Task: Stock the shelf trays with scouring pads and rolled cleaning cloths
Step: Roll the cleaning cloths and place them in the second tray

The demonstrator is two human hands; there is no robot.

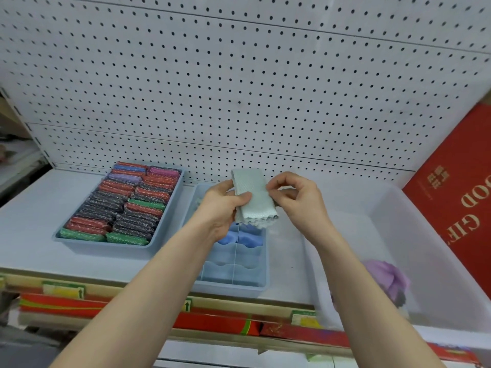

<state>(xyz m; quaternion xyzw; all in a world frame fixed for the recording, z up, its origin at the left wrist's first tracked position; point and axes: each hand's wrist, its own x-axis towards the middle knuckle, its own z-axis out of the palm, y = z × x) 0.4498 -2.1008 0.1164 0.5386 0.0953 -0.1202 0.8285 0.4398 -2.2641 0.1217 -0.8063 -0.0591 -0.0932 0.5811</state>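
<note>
Both hands (left (223, 205), right (295, 197)) pinch one pale cloth (253, 199), raised.

Bright, even, near-shadowless light — wide-angle bowing at the edges, soft blur throughout.

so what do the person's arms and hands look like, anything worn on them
Both forearms are bare up to the bottom edge of the frame, with no sleeves showing. The left hand and right hand carry no gloves, and no rings, watch or bracelets are visible on the fingers or wrists. The fingernails look short and unpainted, though the picture is too soft to be sure.
</note>
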